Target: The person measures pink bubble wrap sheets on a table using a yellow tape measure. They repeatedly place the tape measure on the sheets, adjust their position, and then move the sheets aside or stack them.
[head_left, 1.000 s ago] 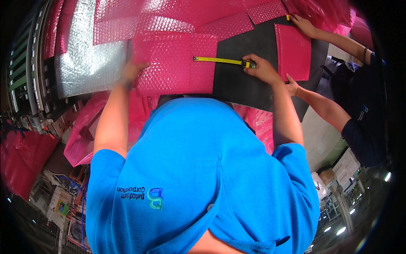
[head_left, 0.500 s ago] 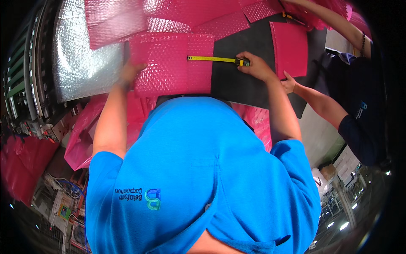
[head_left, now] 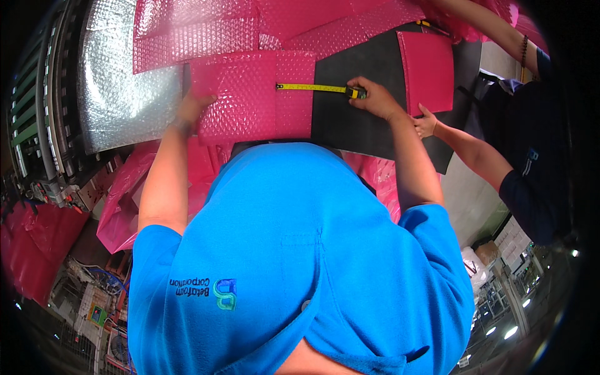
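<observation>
A pink bubble-wrap bag (head_left: 240,106) lies flat in front of me, with a flap strip along its right side. My left hand (head_left: 195,107) holds its left edge, thumb on top; the other fingers are mostly hidden. In my right hand (head_left: 375,99), fingers closed, is a tape measure (head_left: 355,92) with a yellow and black case. Its yellow blade (head_left: 306,87) runs leftward across the flap, and the hooked end rests near the flap's inner line. The case sits beyond the bag's right edge, over the black table top (head_left: 356,131).
More pink bubble bags (head_left: 200,37) overlap along the far side. A silvery bubble sheet (head_left: 119,81) lies left, beside a roller rack (head_left: 37,112). At right, a co-worker's hand (head_left: 426,122) touches a stack of pink bags (head_left: 430,72); the other arm (head_left: 487,25) reaches across the far side.
The bubble bags at the far side have shifted and now lie differently. The tape measure case has moved slightly left. My left hand stays on the bag's edge.
</observation>
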A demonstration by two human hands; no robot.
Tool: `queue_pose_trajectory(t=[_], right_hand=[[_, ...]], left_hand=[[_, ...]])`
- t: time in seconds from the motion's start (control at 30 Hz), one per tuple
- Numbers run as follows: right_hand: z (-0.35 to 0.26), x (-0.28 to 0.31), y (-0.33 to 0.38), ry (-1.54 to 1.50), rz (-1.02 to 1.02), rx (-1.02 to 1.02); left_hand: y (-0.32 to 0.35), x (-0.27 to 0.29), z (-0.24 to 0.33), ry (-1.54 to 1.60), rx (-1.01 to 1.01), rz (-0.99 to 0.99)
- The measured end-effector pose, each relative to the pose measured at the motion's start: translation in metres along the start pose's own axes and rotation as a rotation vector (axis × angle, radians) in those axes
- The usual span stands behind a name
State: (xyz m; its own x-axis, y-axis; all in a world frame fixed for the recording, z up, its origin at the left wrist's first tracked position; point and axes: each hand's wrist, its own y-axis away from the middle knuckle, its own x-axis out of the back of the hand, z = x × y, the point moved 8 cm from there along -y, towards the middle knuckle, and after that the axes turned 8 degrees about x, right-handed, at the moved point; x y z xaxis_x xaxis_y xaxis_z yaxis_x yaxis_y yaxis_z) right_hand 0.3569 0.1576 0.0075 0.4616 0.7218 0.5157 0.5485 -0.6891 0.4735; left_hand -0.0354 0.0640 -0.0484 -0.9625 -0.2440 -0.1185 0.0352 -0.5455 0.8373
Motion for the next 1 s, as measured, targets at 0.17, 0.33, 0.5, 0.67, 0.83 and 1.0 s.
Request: queue_pose_trajectory(t=[0.17, 0.33, 0.5, 0.67, 0.83, 1.0], right_hand=[[0.037, 0.018, 0.015, -0.138, 0.305, -0.031], [0.074, 0.039, 0.048, 0.259, 0.785, -0.227], [0.020, -0.030, 0.007, -0.229, 0.612, -0.228], [0.008, -0.096, -0.020, -0.490, 0.446, -0.200], [0.036, -0.081, -0.004, -0.843, 0.475, -0.349], [0.028, 0.006, 0.028, -1.265, 0.860, -0.019]], left_hand=[[-0.006, 0.010, -0.006, -0.118, -0.090, 0.017], [0.007, 0.000, -0.006, -0.124, -0.307, 0.037], [0.030, -0.020, -0.004, -0.183, -0.374, 0.042], [0.021, -0.013, -0.025, 0.002, -0.339, 0.023], [-0.003, 0.000, -0.050, -0.029, -0.283, 0.059], [0.009, -0.004, -0.033, -0.146, -0.358, 0.187]])
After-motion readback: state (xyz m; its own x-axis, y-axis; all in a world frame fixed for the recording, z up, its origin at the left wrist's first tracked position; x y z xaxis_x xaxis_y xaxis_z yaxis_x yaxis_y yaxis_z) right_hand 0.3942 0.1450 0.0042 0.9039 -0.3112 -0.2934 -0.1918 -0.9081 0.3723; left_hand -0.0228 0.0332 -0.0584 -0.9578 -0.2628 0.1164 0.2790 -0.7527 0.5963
